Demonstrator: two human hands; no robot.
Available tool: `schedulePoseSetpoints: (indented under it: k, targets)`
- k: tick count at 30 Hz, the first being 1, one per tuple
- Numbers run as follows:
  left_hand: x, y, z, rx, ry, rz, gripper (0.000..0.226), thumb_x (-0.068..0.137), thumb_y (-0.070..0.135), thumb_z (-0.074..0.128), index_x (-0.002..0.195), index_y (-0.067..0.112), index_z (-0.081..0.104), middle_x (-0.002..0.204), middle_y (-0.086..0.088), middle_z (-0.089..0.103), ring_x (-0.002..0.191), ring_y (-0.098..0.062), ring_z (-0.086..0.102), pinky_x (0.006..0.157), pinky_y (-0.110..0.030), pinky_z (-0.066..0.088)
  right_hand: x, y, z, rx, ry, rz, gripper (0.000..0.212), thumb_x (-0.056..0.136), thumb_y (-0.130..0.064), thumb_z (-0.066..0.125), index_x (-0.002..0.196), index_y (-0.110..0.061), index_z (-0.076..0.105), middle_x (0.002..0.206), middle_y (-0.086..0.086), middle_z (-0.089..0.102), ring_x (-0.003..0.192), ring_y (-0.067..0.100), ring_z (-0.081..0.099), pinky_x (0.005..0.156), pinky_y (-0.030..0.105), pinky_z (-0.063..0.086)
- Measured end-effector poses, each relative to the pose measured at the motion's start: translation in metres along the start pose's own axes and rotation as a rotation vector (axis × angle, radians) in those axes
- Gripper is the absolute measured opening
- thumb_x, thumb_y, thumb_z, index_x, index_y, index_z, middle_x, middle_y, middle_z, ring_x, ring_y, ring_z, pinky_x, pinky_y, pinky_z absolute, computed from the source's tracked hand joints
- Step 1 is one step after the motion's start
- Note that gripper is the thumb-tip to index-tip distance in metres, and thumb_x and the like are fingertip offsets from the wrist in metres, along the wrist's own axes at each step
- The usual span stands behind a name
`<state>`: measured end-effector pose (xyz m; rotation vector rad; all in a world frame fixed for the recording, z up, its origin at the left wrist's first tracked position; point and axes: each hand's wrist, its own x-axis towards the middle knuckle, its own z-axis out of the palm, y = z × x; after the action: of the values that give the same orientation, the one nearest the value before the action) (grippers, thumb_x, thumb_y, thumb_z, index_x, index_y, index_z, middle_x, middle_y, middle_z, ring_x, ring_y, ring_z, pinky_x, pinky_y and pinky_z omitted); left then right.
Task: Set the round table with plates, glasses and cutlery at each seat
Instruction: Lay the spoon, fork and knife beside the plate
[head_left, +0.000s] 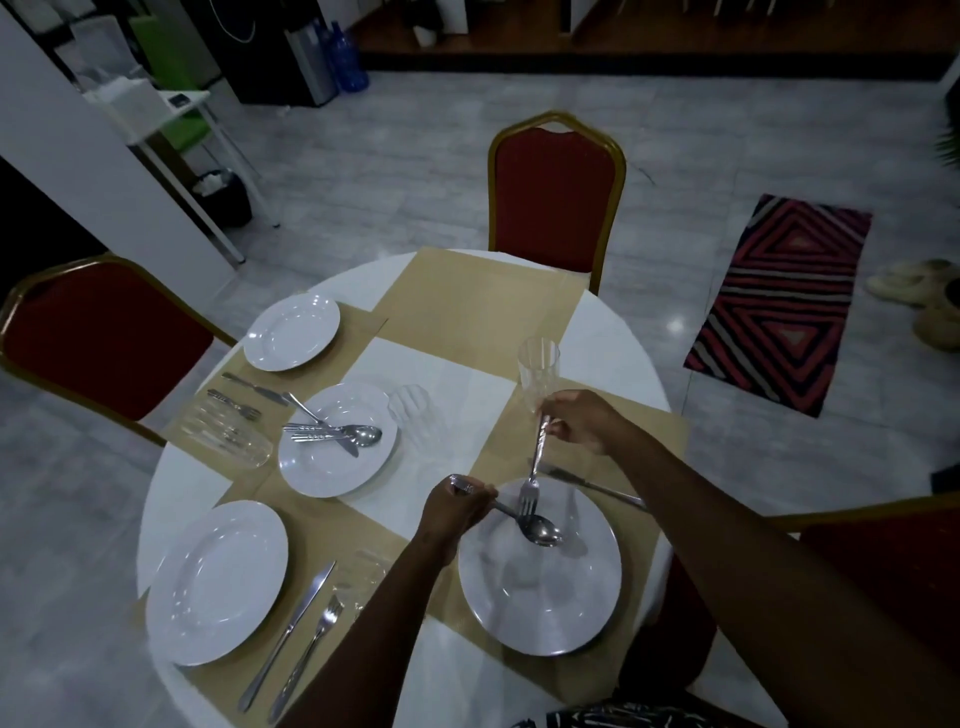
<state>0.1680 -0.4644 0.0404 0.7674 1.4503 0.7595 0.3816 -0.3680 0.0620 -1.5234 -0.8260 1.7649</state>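
Both forearms come in from the near edge of the round table (618, 332), over the plate (540, 597) on the near-right placemat (644, 447). Left hand (457, 512) is closed around the handle of a spoon (537, 527), bowl hanging just over the plate's far rim. Right hand (582, 421) pinches the top of a fork (535, 467) between fingertips, tines pointing down and crossing the spoon's neck. Wrist is bent, fork hanging almost vertical.

Handling-wise, I'd say the cutlery is stiff, light and a bit slick, so holding by the handle end like this is fine, but a loose pinch could let the fork swing. Plates look like glazed ceramic: heavy-ish, chippable, best taken by the rim. The tall glass (538, 374) standing just beyond the right hand looks thin and easy to tip with a knuckle.

A knife (597, 483) lies on the mat beside the plate's far right rim. At the near-left edge, one seat looks done: plate (218, 582), knife (291, 623) and fork (311, 654) beside it, what seems to be a glass (363, 571), hard to make out. The plate toward the middle (337, 462) carries a heap of spare cutlery (332, 431). The far-left seat has a plate (292, 331) and a couple of pieces; the far mat (478, 301) by the red chair (556, 197) is bare.
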Motion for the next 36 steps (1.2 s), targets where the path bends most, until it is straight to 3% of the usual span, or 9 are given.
schedulePoseSetpoints:
  k: [6,9,11,13,18,22,25,31,36]
  targets:
    - [0.003,-0.001,-0.011,-0.12,0.12,-0.025,0.025,0.096,0.015,0.054,0.075,0.003,0.062,0.077,-0.013,0.065,0.075,-0.018,0.062,0.077,-0.028,0.053,0.007,0.017,-0.072,0.316,0.319,-0.129,0.019,0.089,-0.016,0.063,0.073,-0.005,0.06,0.069,0.008,0.055,0.051,0.008,0.055,0.053,0.014,0.05]
    - [0.006,0.002,-0.013,-0.209,0.176,-0.064,0.026,0.098,0.016,0.049,0.077,0.003,0.055,0.076,-0.012,0.061,0.075,-0.019,0.061,0.075,-0.028,0.054,0.009,0.035,-0.091,0.302,0.402,-0.156,0.02,0.09,-0.015,0.062,0.072,-0.007,0.062,0.07,0.007,0.056,0.059,0.009,0.055,0.067,0.018,0.051]
    - [0.007,0.003,-0.014,-0.244,0.202,-0.076,0.026,0.099,0.016,0.048,0.076,0.004,0.052,0.073,-0.01,0.054,0.073,-0.018,0.058,0.068,-0.025,0.055,0.011,0.046,-0.096,0.256,0.424,-0.155,0.019,0.09,-0.012,0.06,0.072,-0.008,0.063,0.074,0.01,0.056,0.06,0.011,0.054,0.07,0.021,0.048]
    - [0.008,0.002,-0.015,-0.255,0.224,-0.09,0.024,0.099,0.016,0.049,0.078,0.004,0.052,0.073,-0.009,0.053,0.072,-0.017,0.058,0.064,-0.022,0.057,0.011,0.056,-0.096,0.201,0.436,-0.15,0.016,0.09,-0.005,0.057,0.075,-0.005,0.064,0.075,0.013,0.056,0.052,0.007,0.055,0.06,0.014,0.049]
    - [0.009,-0.003,-0.019,-0.203,0.22,-0.084,0.021,0.096,0.018,0.054,0.08,0.005,0.055,0.075,-0.011,0.059,0.075,-0.019,0.063,0.073,-0.025,0.055,0.011,0.076,-0.098,0.087,0.383,-0.137,0.014,0.091,-0.001,0.055,0.101,0.007,0.061,0.081,0.01,0.061,0.065,0.012,0.06,0.054,0.006,0.047]
    - [0.008,-0.005,-0.024,-0.213,0.216,-0.073,0.018,0.094,0.016,0.057,0.082,0.003,0.057,0.075,-0.011,0.06,0.077,-0.019,0.064,0.076,-0.025,0.057,0.014,0.094,-0.106,-0.25,0.435,-0.106,0.012,0.084,0.003,0.061,0.093,-0.001,0.068,0.091,0.011,0.064,0.085,0.02,0.057,0.068,0.02,0.046]
    - [0.009,-0.006,-0.024,-0.216,0.209,-0.066,0.016,0.093,0.017,0.059,0.086,0.003,0.057,0.079,-0.013,0.063,0.079,-0.02,0.065,0.074,-0.023,0.058,0.013,0.107,-0.108,-0.504,0.513,-0.106,0.008,0.079,-0.003,0.066,0.087,-0.005,0.069,0.089,0.008,0.067,0.084,0.02,0.058,0.073,0.023,0.037]
    - [0.009,-0.005,-0.019,-0.223,0.251,-0.068,0.013,0.092,0.017,0.061,0.088,0.005,0.06,0.085,-0.015,0.066,0.078,-0.02,0.065,0.07,-0.022,0.057,0.005,0.118,-0.089,-0.618,0.662,-0.214,0.01,0.077,-0.007,0.072,0.081,-0.001,0.064,0.088,0.012,0.06,0.077,0.022,0.054,0.055,0.021,0.031]
    - [0.008,-0.005,-0.017,-0.234,0.263,-0.07,0.012,0.091,0.017,0.061,0.087,0.005,0.061,0.085,-0.014,0.066,0.077,-0.019,0.065,0.066,-0.021,0.056,-0.001,0.131,-0.081,-0.718,0.696,-0.288,0.014,0.074,-0.01,0.076,0.082,-0.004,0.065,0.091,0.014,0.06,0.087,0.031,0.055,0.066,0.027,0.039]
